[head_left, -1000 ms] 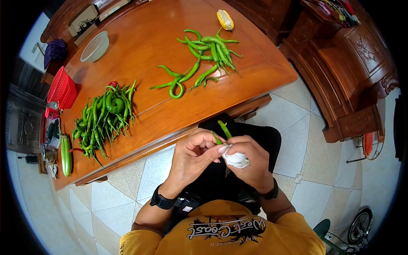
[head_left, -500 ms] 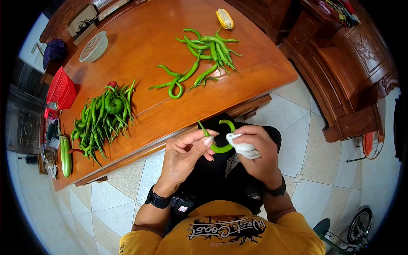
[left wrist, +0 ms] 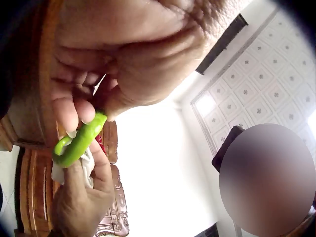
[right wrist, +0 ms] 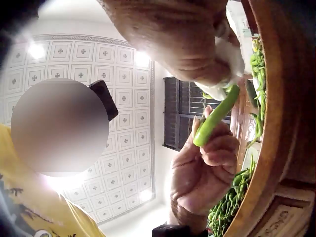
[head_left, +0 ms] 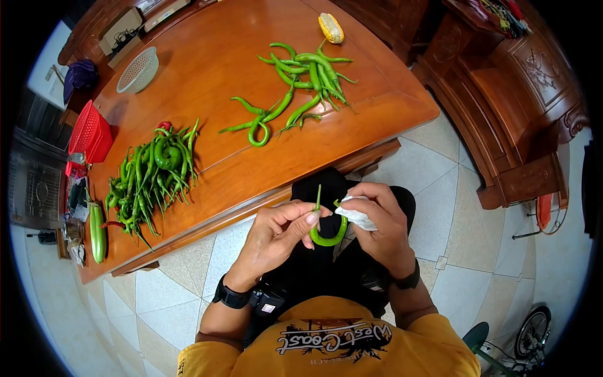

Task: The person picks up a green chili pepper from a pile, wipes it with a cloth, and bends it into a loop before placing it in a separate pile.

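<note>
A curved green pepper [head_left: 329, 240] is held above the lap in the head view. The left hand [head_left: 274, 237] pinches its stem end between thumb and fingers, the stem pointing up. The right hand [head_left: 384, 230] grips a white cloth [head_left: 358, 217] against the pepper's other end, whose tip shows just past the cloth. In the left wrist view the pepper [left wrist: 81, 140] bends in a hook between the two hands. From the right wrist view the cloth [right wrist: 217, 89] covers one end of the pepper [right wrist: 216, 117].
On the wooden table [head_left: 207, 75] lie a large pile of green peppers [head_left: 154, 169], a smaller scattered group [head_left: 320, 72], corn [head_left: 331, 28] and a long pale green vegetable [head_left: 97, 232]. A red basket [head_left: 92, 133] and a pale basket [head_left: 138, 70] stand farther left.
The hands have moved apart, revealing more of the pepper's curve. Its stem has turned upright, and the cloth has shifted from near the left fingers to the pepper's other end.
</note>
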### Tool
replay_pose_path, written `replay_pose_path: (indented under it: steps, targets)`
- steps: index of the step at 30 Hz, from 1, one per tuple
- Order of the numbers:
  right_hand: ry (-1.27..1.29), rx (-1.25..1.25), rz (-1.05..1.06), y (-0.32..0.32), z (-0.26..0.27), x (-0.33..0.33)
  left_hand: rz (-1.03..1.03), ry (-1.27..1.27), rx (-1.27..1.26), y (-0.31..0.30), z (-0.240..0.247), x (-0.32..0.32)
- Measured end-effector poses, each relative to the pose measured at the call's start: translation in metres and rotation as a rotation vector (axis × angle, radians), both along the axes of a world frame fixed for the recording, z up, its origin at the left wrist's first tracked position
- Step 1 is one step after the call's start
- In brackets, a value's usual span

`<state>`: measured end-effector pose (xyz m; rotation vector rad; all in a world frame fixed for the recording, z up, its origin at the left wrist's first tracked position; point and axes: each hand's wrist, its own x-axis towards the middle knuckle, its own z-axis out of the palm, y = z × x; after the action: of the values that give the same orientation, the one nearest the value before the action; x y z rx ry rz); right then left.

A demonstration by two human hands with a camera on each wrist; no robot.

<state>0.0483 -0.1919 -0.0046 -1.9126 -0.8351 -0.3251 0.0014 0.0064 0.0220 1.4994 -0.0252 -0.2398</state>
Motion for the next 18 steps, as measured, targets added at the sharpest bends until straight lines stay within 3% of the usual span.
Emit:
replay_pose_path:
  steps: [7,14,18]
  targets:
    - [0.256,-0.009,0.242,-0.004,0.0031,-0.0093,0.109,0.002,-0.008,0.0001,-0.0076,0.0008]
    - [0.058,0.078,-0.019,-0.0007,0.0033,-0.0042,0.028,0.009,-0.019,-0.0037,-0.0035,-0.0015]
    - [0.182,0.017,0.123,-0.0021,0.0014,-0.0064,0.062,-0.008,-0.026,-0.003,-0.0048,0.0]
